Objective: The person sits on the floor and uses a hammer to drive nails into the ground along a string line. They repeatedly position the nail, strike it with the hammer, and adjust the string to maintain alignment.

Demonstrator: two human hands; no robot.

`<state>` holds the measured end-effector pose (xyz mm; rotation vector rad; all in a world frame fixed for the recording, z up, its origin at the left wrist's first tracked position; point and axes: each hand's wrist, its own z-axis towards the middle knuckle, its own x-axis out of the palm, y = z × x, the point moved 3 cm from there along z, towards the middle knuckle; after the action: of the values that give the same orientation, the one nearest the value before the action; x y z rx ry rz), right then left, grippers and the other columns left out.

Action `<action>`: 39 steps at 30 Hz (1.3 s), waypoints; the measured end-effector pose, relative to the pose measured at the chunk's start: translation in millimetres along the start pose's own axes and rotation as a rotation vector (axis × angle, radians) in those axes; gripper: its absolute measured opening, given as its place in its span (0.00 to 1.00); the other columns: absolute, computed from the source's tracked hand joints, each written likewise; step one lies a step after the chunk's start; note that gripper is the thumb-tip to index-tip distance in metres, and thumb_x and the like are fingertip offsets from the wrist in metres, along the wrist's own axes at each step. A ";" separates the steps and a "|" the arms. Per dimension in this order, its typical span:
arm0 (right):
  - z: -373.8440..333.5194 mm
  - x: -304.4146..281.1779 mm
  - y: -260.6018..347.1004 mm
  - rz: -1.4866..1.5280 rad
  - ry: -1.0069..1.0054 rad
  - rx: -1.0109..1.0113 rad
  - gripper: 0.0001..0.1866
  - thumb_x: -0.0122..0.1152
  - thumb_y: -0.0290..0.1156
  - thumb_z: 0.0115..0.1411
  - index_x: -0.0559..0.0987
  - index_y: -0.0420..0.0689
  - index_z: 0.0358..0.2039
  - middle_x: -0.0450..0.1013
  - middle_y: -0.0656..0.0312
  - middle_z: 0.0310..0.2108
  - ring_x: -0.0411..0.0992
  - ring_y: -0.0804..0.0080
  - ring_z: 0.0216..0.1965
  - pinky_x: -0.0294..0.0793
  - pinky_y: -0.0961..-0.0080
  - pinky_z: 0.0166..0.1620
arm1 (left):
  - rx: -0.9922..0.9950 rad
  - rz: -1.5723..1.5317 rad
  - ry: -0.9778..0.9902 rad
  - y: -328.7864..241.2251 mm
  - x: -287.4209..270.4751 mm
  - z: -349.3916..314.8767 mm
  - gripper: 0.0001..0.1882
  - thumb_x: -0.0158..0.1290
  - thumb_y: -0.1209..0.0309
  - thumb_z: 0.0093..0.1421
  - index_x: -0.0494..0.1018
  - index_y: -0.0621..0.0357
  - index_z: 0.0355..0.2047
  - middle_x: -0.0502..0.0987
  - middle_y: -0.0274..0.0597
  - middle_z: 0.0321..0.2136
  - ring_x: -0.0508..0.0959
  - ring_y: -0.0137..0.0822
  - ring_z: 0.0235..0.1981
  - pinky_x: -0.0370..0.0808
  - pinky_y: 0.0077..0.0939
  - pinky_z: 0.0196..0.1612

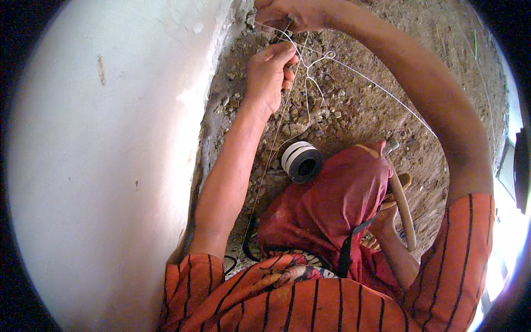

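Observation:
My left hand [270, 77] is closed in a pinch on a thin white string [307, 66], beside the foot of the wall. Loose loops of the string hang right of its fingertips, and one strand runs away to the right under my forearm. My right hand [296, 14] reaches round from the right to the wall's base at the top edge. Its fingers are bent and partly cut off by the frame; a small dark piece shows beneath them, and what they grip is unclear. A black spool [302, 161] wound with white string lies against my bent knee.
The pale wall [110, 138] fills the left side. Stony brown soil [354, 105] spreads to its right. A curved wooden handle with a metal end [404, 213] leans beside my red-clothed knee [337, 188]. Another thin line [484, 83] crosses the far right.

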<state>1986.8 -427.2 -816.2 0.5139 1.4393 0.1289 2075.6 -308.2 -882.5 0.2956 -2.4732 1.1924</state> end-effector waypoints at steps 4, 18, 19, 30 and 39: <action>-1.8 1.4 -2.2 0.061 -0.014 -0.028 0.09 0.61 0.29 0.39 0.72 0.40 0.21 0.69 0.53 0.26 0.69 0.53 0.32 0.68 0.60 0.36 | -0.010 -0.003 -0.058 -8.5 1.7 -2.0 0.12 0.57 0.60 0.53 0.74 0.51 0.33 0.72 0.31 0.25 0.64 0.22 0.18 0.61 0.16 0.19; 3.7 5.5 -6.1 0.060 -0.001 0.017 0.07 0.56 0.30 0.45 0.71 0.41 0.21 0.68 0.54 0.25 0.69 0.55 0.32 0.67 0.61 0.36 | -0.068 -0.114 -0.083 0.6 -5.0 5.2 0.12 0.60 0.60 0.52 0.74 0.50 0.34 0.72 0.29 0.26 0.65 0.22 0.21 0.62 0.17 0.22; 3.7 6.0 -6.0 0.060 -0.031 0.008 0.07 0.56 0.30 0.45 0.71 0.41 0.21 0.68 0.54 0.25 0.69 0.55 0.32 0.67 0.61 0.36 | -0.068 -0.106 -0.090 0.6 -5.5 4.8 0.12 0.60 0.60 0.52 0.74 0.50 0.34 0.72 0.29 0.26 0.65 0.22 0.21 0.62 0.17 0.22; 2.0 7.7 -9.6 0.020 -0.096 -0.011 0.06 0.56 0.29 0.45 0.70 0.41 0.20 0.67 0.54 0.25 0.68 0.55 0.33 0.67 0.61 0.37 | -0.065 -0.110 -0.109 6.3 -8.0 8.0 0.12 0.57 0.60 0.53 0.74 0.50 0.35 0.72 0.29 0.26 0.67 0.24 0.22 0.63 0.20 0.24; 2.1 9.1 -10.8 0.030 -0.132 -0.030 0.06 0.56 0.29 0.46 0.70 0.42 0.20 0.66 0.55 0.25 0.68 0.56 0.32 0.67 0.63 0.37 | -0.052 -0.072 -0.080 2.9 -5.2 5.0 0.11 0.56 0.60 0.54 0.75 0.51 0.34 0.72 0.29 0.25 0.69 0.23 0.21 0.65 0.20 0.22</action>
<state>1987.8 -433.7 -828.9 0.5100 1.2997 0.1376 2078.0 -310.2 -889.6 0.4218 -2.5350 1.1050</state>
